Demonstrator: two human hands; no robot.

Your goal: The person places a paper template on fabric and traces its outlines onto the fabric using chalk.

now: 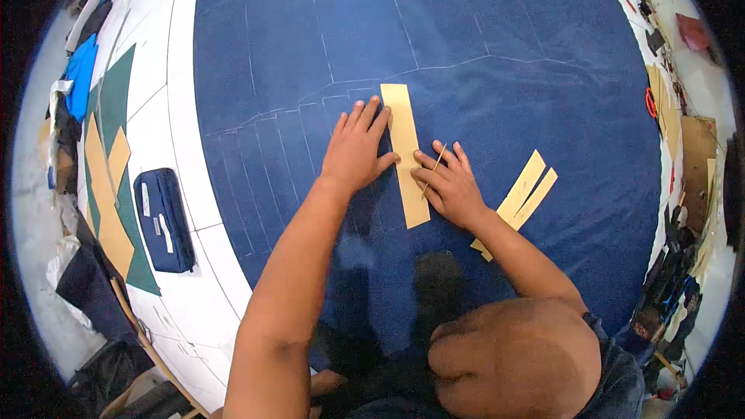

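A long yellow card strip (405, 155) lies at a slight tilt on a wide dark blue cloth (543, 109) marked with thin white lines. My left hand (355, 149) rests flat with its fingers spread, the fingertips and thumb at the strip's left edge. On the other side, my right hand (450, 185) has a thin yellowish stick (435, 171), like a slim pencil, between its fingers. Its fingertips touch the strip's right edge. Two narrower yellow card pieces (521, 190) lie to the right, partly behind my right forearm.
A dark blue zipped pouch (164, 221) sits on the white tiles (194, 306) at left. Beside it are green sheets (116, 101) and brown card pieces (109, 194). Orange-handled scissors (651, 102) lie at the cloth's right edge. My bent knee (520, 357) covers the cloth's near part.
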